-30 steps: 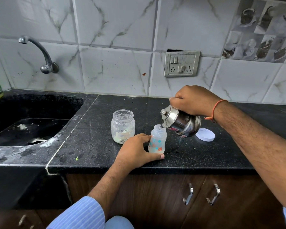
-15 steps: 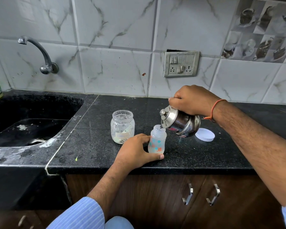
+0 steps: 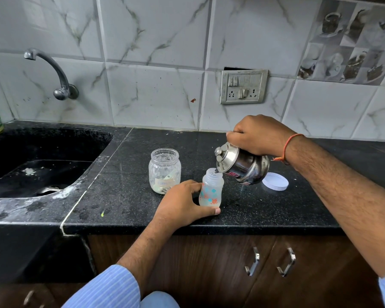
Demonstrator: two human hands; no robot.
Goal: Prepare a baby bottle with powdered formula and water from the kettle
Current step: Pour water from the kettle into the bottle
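At centre frame, the left hand [image 3: 182, 203] curls round the open baby bottle [image 3: 211, 188], which stands upright on the black bench [image 3: 125, 205]. The right hand [image 3: 257, 134] grips a steel kettle [image 3: 242, 165] from above, tilted so that its lidded top points toward the left of the frame, its lip at the bottle's mouth. Just left of the bottle stands an open clear jar [image 3: 164, 171] holding pale powder; a white lid [image 3: 275, 181] lies flat lower right of the kettle. A sink [image 3: 38, 172] occupies the left of the frame.

Steel kettle [image 3: 245, 166] tilted, spout over upright open baby bottle [image 3: 211, 188].
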